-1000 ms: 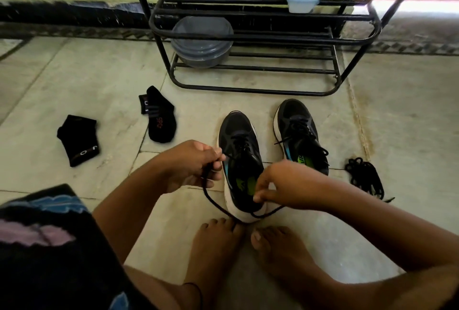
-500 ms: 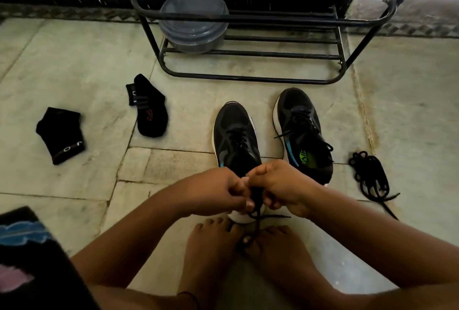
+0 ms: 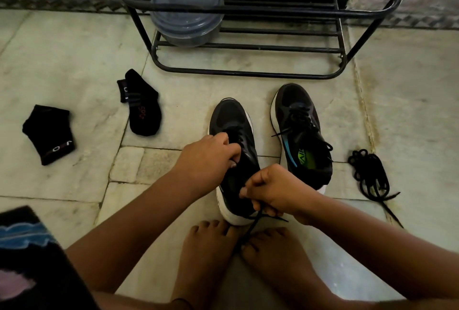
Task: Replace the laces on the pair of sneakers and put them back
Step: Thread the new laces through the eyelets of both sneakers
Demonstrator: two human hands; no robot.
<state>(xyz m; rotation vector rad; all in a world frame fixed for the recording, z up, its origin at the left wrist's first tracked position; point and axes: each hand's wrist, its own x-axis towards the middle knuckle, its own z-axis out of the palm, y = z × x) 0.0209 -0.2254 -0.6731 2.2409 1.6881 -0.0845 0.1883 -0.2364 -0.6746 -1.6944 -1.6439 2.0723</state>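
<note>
The left sneaker (image 3: 233,151) stood on the floor before the shoe rack (image 3: 248,71), its lace (image 3: 258,220) grasped by the right hand (image 3: 270,190); the left hand (image 3: 211,158) gripped its eyelet area. The right sneaker (image 3: 300,131) beside it appeared laced. Tying and returning both remained, judging by this.

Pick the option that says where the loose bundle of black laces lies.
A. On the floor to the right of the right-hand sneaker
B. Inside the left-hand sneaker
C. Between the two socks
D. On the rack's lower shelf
A: the loose bundle of black laces lies on the floor, just right of the right-hand sneaker, which stands beside the sneaker being laced.
</note>
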